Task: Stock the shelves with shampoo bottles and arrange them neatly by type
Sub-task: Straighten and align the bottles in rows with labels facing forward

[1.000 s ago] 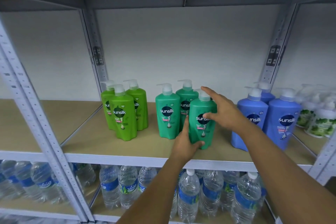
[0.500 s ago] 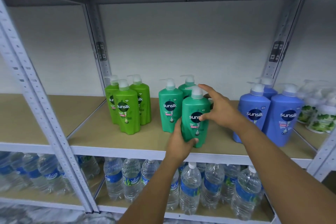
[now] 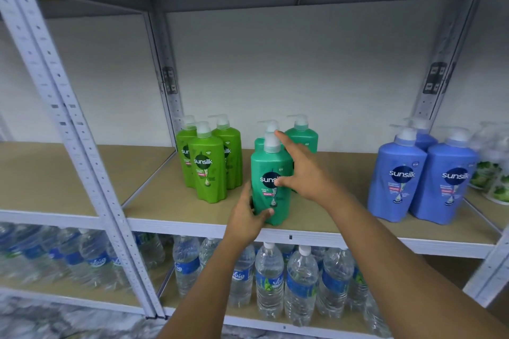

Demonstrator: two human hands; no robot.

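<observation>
Shop stockroom: metal shelving (image 3: 82, 162), grouped shampoo bottles (image 3: 209, 168), bottled water (image 3: 270, 278).

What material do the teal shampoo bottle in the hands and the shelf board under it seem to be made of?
Teal shampoo bottle: probably plastic, opaque with a soft sheen and moulded shoulders. Shelf board: seems unpainted fibreboard or particleboard, matte tan with no visible grain; its exact kind is uncertain.
</observation>
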